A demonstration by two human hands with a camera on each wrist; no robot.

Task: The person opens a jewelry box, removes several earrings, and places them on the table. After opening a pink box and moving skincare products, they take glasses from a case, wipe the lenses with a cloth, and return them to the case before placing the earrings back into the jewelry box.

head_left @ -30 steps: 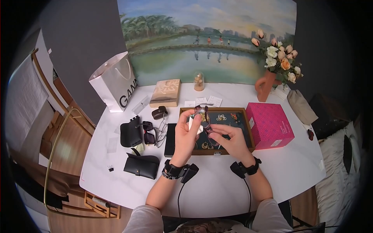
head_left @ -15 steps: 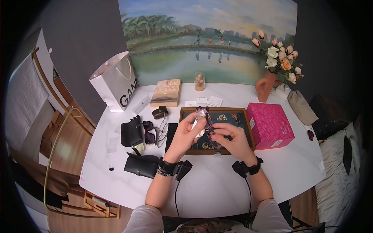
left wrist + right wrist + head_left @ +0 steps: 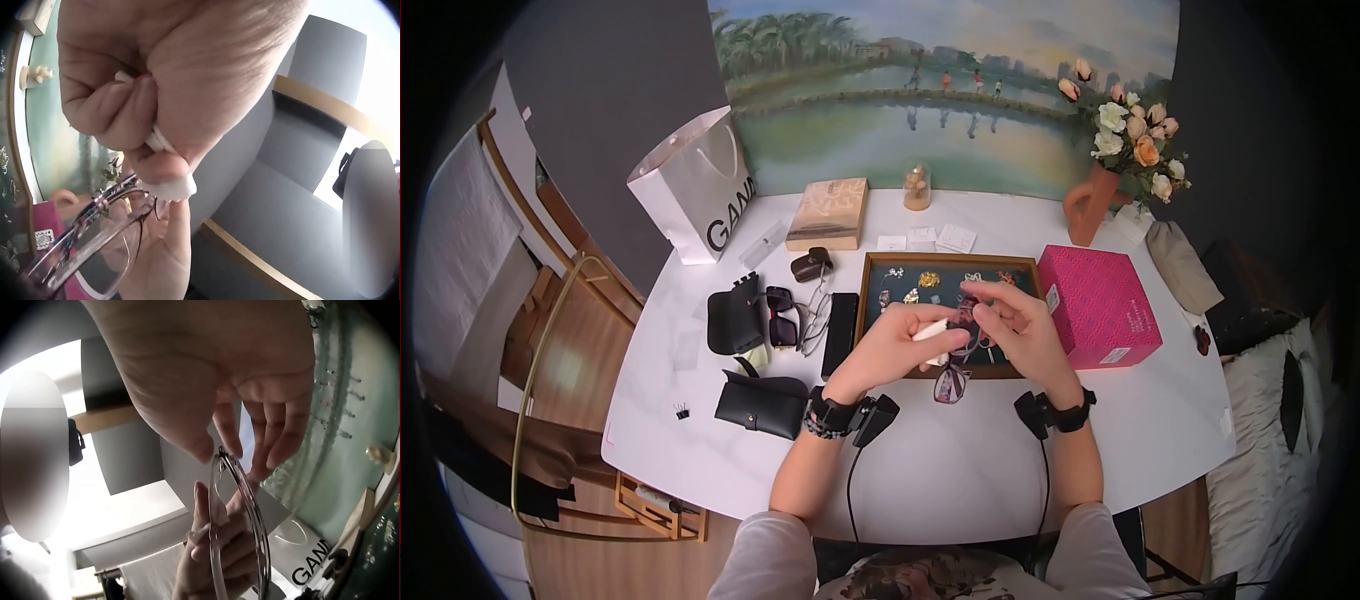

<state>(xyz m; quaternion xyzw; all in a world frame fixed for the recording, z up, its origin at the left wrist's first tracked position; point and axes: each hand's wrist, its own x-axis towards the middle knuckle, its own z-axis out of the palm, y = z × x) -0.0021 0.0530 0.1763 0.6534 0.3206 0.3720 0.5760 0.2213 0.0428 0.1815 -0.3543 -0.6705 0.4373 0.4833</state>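
A pair of purple-tinted, clear-framed eyeglasses [image 3: 950,387] is held in the air between both hands, over the front edge of a jewelry tray [image 3: 950,258]. One lens hangs below the fingers. My left hand [image 3: 890,352] has its fingers curled round a crumpled white cloth [image 3: 172,189], which lies right against the glasses. My right hand [image 3: 1032,335] pinches the glasses' end between thumb and fingertips, as the right wrist view shows the frame [image 3: 262,550] reaching down from them. Part of the glasses is hidden behind the fingers.
Left of the tray lie sunglasses [image 3: 782,320], wire-framed glasses [image 3: 816,325], a black case [image 3: 762,404] and a small binder clip [image 3: 682,411]. A pink box [image 3: 1100,305] stands right of it. Behind are a paper bag [image 3: 690,185], a wooden-looking box [image 3: 828,215] and a flower vase [image 3: 1088,205].
The glasses have turned, from a lens standing up above the fingers to one hanging below them. My right hand has risen, and the left has turned more sideways with the cloth.
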